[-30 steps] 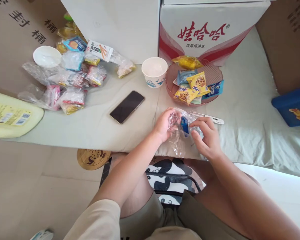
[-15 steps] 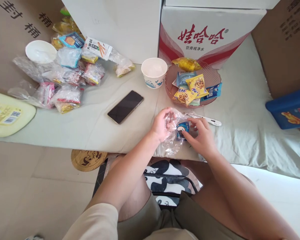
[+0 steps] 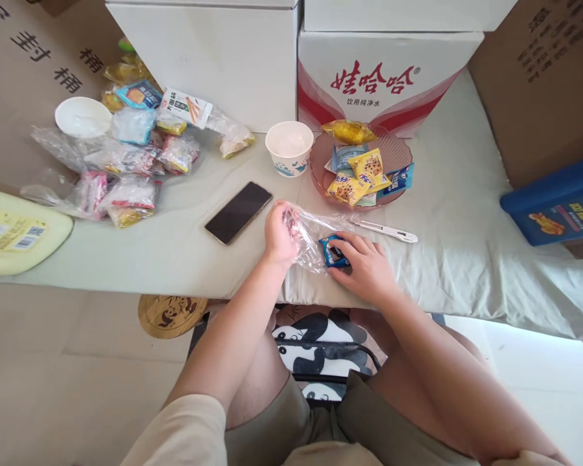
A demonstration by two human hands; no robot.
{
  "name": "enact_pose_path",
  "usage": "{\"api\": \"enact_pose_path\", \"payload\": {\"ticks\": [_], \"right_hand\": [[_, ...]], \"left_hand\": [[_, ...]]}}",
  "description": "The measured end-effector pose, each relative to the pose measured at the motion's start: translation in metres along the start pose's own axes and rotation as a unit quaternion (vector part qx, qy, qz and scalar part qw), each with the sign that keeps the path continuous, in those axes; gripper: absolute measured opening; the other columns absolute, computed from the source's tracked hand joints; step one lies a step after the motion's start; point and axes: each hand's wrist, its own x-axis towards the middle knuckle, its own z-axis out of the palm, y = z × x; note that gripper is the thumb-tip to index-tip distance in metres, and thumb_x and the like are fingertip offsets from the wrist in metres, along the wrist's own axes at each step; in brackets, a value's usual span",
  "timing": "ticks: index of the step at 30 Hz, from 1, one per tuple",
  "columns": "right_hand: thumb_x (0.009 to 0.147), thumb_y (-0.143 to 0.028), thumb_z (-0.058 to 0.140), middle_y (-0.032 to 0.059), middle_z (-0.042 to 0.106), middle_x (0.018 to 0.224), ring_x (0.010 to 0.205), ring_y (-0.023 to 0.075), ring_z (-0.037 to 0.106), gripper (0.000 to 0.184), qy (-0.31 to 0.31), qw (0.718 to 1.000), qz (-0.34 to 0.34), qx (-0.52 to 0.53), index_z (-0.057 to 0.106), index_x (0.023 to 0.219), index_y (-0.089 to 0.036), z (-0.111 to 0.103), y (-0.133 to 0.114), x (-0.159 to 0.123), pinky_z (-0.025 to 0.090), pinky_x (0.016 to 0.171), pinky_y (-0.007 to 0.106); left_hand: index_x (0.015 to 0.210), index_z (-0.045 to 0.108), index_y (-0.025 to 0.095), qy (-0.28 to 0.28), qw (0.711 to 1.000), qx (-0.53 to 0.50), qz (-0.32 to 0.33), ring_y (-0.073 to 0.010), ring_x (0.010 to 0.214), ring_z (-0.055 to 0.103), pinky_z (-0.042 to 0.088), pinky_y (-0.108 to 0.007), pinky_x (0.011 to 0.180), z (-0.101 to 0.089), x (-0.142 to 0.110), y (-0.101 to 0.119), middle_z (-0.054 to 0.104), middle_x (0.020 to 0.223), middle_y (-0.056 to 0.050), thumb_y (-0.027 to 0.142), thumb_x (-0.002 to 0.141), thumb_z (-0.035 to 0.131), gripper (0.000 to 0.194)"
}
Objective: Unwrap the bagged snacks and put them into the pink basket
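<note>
My left hand (image 3: 281, 234) is closed on the gathered edge of a clear plastic bag (image 3: 311, 241), which stretches to the right over the cloth. At the bag's right end, my right hand (image 3: 366, 264) has its fingers around a small blue snack packet (image 3: 334, 251). Whether the packet is inside the bag or beside it I cannot tell. Just behind my right hand lies a white utility knife (image 3: 391, 232). Further back stands a pink glass bowl (image 3: 402, 145) with yellow cookie packets (image 3: 369, 169) and blue packets in it.
A white paper cup (image 3: 290, 152) stands left of the bowl, with a black phone (image 3: 238, 212) in front of it. Several bagged snacks (image 3: 126, 155) and a white bowl (image 3: 83, 118) are at the left. Cartons (image 3: 378, 71) line the back; a blue box (image 3: 558, 204) is at the right.
My left hand has moved left, pulling the bag out longer. My right hand has closed around the blue packet, lower and further left. The view has shifted slightly.
</note>
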Motion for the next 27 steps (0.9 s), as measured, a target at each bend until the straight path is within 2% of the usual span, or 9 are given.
{"api": "enact_pose_path", "payload": {"ticks": [3, 7, 12, 14, 16, 18, 21, 23, 27], "right_hand": [[0.09, -0.035, 0.057, 0.013, 0.059, 0.139, 0.125, 0.0351, 0.055, 0.038, 0.025, 0.999, -0.008, 0.027, 0.065, 0.126, -0.023, 0.002, 0.004, 0.0, 0.047, 0.095, 0.052], [0.095, -0.038, 0.052, 0.0117, 0.066, 0.118, 0.11, 0.0286, 0.062, 0.033, 0.085, 0.99, 0.004, 0.116, 0.071, 0.117, -0.024, -0.001, 0.01, 0.001, 0.049, 0.097, 0.048], [0.096, -0.047, 0.048, 0.0064, 0.059, 0.081, 0.079, 0.0233, 0.06, 0.035, 0.178, 0.963, 0.109, 0.171, 0.073, 0.094, -0.023, -0.017, 0.016, 0.003, 0.052, 0.076, 0.041], [0.095, -0.052, 0.047, 0.0026, 0.051, 0.067, 0.067, 0.0204, 0.054, 0.041, 0.183, 0.949, 0.159, 0.203, 0.066, 0.074, -0.023, -0.023, 0.018, 0.004, 0.049, 0.066, 0.037], [0.095, -0.057, 0.046, -0.0004, 0.042, 0.058, 0.057, 0.0177, 0.048, 0.047, 0.195, 0.918, 0.215, 0.27, 0.056, 0.065, -0.023, -0.025, 0.018, 0.007, 0.044, 0.057, 0.034], [0.093, -0.061, 0.047, -0.0015, 0.044, 0.057, 0.053, 0.0165, 0.049, 0.044, 0.225, 0.871, 0.25, 0.357, 0.058, 0.074, -0.023, -0.026, 0.017, 0.014, 0.043, 0.052, 0.031], [0.092, -0.057, 0.05, 0.0018, 0.064, 0.079, 0.07, 0.0185, 0.066, 0.036, 0.256, 0.821, 0.24, 0.45, 0.061, 0.11, -0.027, -0.024, 0.011, 0.026, 0.052, 0.062, 0.032], [0.092, -0.051, 0.052, 0.004, 0.07, 0.095, 0.084, 0.0194, 0.07, 0.038, 0.241, 0.819, 0.222, 0.47, 0.055, 0.123, -0.028, -0.022, 0.007, 0.031, 0.056, 0.072, 0.034], [0.093, -0.045, 0.051, 0.0066, 0.071, 0.098, 0.09, 0.0205, 0.07, 0.032, 0.202, 0.856, 0.195, 0.434, 0.056, 0.118, -0.025, -0.014, 0.006, 0.026, 0.056, 0.08, 0.038]], "left_hand": [[0.065, 0.039, 0.019, 0.045, 0.999, 0.003, 0.014, -0.0018, 0.033, 0.027, 0.014, -0.018, 0.035, -0.004, 0.006, 0.003, 0.043, 0.053, 0.008, 0.02, 0.082, 0.052, 0.022], [0.063, 0.038, 0.019, 0.085, 0.996, -0.023, 0.015, -0.0014, 0.033, 0.026, 0.014, -0.018, 0.034, -0.008, 0.009, 0.009, 0.041, 0.052, 0.008, 0.019, 0.082, 0.048, 0.021], [0.062, 0.036, 0.02, 0.111, 0.993, -0.037, 0.029, -0.0018, 0.033, 0.024, 0.014, -0.018, 0.034, -0.009, 0.009, 0.013, 0.037, 0.051, 0.008, 0.02, 0.082, 0.049, 0.023], [0.062, 0.036, 0.02, 0.102, 0.994, -0.034, 0.021, -0.0019, 0.033, 0.024, 0.015, -0.018, 0.033, -0.009, 0.01, 0.013, 0.036, 0.051, 0.008, 0.019, 0.081, 0.049, 0.023], [0.062, 0.036, 0.02, 0.089, 0.996, -0.023, 0.014, -0.002, 0.033, 0.025, 0.015, -0.018, 0.033, -0.009, 0.009, 0.012, 0.036, 0.051, 0.008, 0.02, 0.08, 0.051, 0.024], [0.061, 0.036, 0.02, 0.075, 0.997, -0.005, 0.003, -0.0016, 0.033, 0.026, 0.014, -0.017, 0.033, -0.008, 0.008, 0.012, 0.036, 0.051, 0.008, 0.022, 0.079, 0.054, 0.025], [0.061, 0.038, 0.019, 0.051, 0.998, 0.017, -0.012, -0.0015, 0.033, 0.026, 0.012, -0.016, 0.033, -0.009, 0.006, 0.012, 0.035, 0.05, 0.008, 0.024, 0.078, 0.054, 0.024], [0.061, 0.038, 0.019, 0.032, 0.999, 0.02, -0.018, -0.0016, 0.033, 0.025, 0.012, -0.016, 0.033, -0.01, 0.004, 0.013, 0.035, 0.05, 0.008, 0.023, 0.077, 0.055, 0.024], [0.063, 0.038, 0.019, -0.039, 0.997, 0.025, -0.062, -0.0017, 0.033, 0.025, 0.01, -0.015, 0.033, -0.013, -0.001, 0.016, 0.038, 0.051, 0.008, 0.022, 0.075, 0.056, 0.022]]}}
